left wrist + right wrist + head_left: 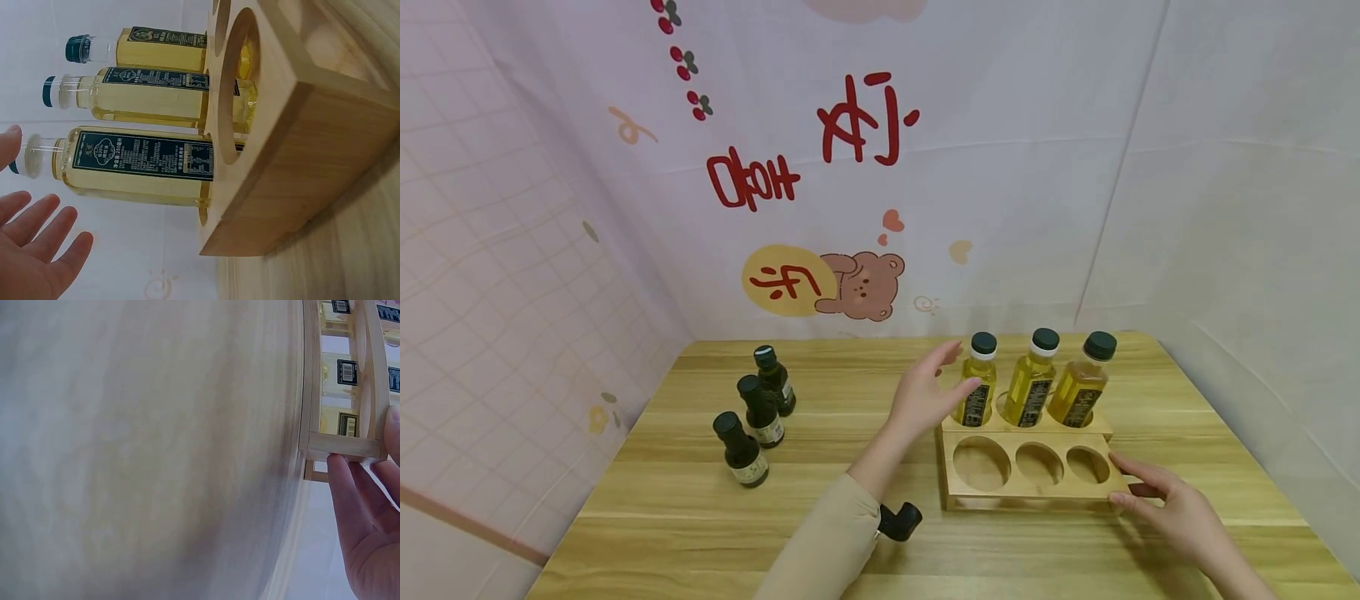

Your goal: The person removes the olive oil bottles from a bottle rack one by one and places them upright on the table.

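A wooden rack (1026,493) with six round holes stands on the table. Its back row holds three yellow oil bottles (1032,379) with dark caps; the three front holes are empty. My left hand (961,367) is spread with straight fingers beside the leftmost yellow bottle (976,385). In the left wrist view that hand (37,244) stays a little apart from the bottle (137,167). My right hand (1114,479) rests with straight fingers on the rack's front right corner. The right wrist view shows its fingertips (337,464) on that corner of the rack (344,447).
Three small dark bottles (758,412) stand in a loose group at the table's left. The wooden table (647,533) is bounded by printed cloth walls (1000,167) at the back and on both sides. A black wrist camera (898,521) sits on my left forearm.
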Tool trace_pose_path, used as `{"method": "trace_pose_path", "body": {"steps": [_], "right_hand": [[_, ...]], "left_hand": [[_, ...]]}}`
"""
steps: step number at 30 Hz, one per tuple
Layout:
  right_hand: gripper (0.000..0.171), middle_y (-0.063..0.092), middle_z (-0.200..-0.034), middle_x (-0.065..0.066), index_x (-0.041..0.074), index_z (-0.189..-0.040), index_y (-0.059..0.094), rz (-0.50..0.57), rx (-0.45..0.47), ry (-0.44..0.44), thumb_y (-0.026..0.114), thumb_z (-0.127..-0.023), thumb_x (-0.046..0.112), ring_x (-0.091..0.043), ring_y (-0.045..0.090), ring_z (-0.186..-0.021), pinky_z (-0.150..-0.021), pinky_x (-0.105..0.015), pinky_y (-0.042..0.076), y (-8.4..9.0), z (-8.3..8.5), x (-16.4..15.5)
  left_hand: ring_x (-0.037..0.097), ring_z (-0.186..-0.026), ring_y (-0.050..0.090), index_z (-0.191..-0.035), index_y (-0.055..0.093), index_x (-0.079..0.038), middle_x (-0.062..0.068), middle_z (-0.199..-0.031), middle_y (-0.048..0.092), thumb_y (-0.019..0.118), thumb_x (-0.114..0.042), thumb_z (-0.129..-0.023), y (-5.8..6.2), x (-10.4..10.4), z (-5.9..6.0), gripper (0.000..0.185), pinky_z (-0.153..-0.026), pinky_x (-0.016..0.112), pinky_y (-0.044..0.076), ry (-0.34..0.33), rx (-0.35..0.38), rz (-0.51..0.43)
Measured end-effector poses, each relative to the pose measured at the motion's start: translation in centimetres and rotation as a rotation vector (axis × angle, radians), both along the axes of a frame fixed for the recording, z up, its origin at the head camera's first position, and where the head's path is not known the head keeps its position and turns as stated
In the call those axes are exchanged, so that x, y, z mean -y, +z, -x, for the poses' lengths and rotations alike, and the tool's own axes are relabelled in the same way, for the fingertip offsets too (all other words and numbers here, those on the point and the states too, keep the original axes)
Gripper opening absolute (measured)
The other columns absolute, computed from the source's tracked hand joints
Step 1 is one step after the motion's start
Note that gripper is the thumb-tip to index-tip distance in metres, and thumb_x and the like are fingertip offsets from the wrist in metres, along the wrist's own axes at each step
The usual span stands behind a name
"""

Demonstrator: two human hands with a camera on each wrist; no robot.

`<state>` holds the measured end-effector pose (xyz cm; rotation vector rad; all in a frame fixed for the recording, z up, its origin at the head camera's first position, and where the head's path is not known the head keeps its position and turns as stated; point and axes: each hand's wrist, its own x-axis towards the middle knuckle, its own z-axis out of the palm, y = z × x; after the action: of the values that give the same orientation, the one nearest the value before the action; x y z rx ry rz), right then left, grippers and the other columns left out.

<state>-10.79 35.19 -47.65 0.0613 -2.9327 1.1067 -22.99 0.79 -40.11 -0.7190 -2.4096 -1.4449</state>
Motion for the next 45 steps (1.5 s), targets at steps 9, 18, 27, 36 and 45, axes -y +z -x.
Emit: {"method": "trace_pose_path", "body": {"steps": [9, 18, 27, 36, 45], "right_hand": [[0.065, 0.053, -0.136, -0.029, 0.0, -0.141, 0.053, -0.007, -0.003, 0.003, 0.075, -0.089, 0.032, -0.032, 0.066, -0.098, -0.072, -0.041, 0.057, 0.1, 0.0, 0.1], [0.066, 0.054, -0.135, -0.028, 0.001, -0.141, 0.053, -0.01, -0.008, 0.001, 0.076, -0.088, 0.032, -0.03, 0.066, -0.097, -0.069, -0.033, 0.057, -0.1, 0.0, 0.0], [0.065, 0.054, -0.136, -0.028, 0.001, -0.141, 0.053, -0.013, -0.008, 0.001, 0.076, -0.088, 0.032, -0.025, 0.066, -0.096, -0.068, -0.029, 0.055, -0.1, 0.0, 0.0], [0.065, 0.053, -0.136, -0.028, 0.001, -0.141, 0.053, -0.011, -0.009, 0.006, 0.075, -0.088, 0.032, -0.037, 0.065, -0.099, -0.069, -0.033, 0.057, -0.1, 0.1, 0.0], [0.066, 0.053, -0.137, -0.029, 0.0, -0.141, 0.052, -0.004, -0.003, 0.004, 0.075, -0.088, 0.031, -0.035, 0.065, -0.099, -0.069, -0.035, 0.057, 0.0, 0.0, 0.1]], "left_hand": [[0.019, -0.123, 0.057, -0.146, 0.05, -0.015, 0.004, -0.138, 0.058, 0.077, -0.025, -0.088, 1.0, -1.5, 1.0, 0.065, -0.1, 0.038, 0.048, -0.037, 0.177, -0.106], [0.016, -0.123, 0.057, -0.145, 0.052, -0.018, 0.004, -0.132, 0.063, 0.078, -0.019, -0.087, 0.7, -2.1, 1.8, 0.063, -0.104, 0.044, 0.044, -0.06, 0.253, -0.211], [0.012, -0.112, 0.062, -0.136, 0.061, -0.016, 0.003, -0.121, 0.069, 0.078, -0.012, -0.087, 0.4, -2.5, 2.2, 0.052, -0.097, 0.036, 0.049, -0.085, 0.219, -0.273], [0.011, -0.105, 0.064, -0.131, 0.066, -0.013, 0.004, -0.116, 0.071, 0.077, -0.008, -0.087, 0.2, -2.8, 1.9, 0.046, -0.094, 0.035, 0.05, -0.059, 0.196, -0.307], [0.01, -0.106, 0.064, -0.131, 0.067, -0.014, 0.002, -0.116, 0.07, 0.077, -0.008, -0.086, 1.8, -2.4, 1.3, 0.046, -0.096, 0.036, 0.049, -0.063, 0.183, -0.35]]}}
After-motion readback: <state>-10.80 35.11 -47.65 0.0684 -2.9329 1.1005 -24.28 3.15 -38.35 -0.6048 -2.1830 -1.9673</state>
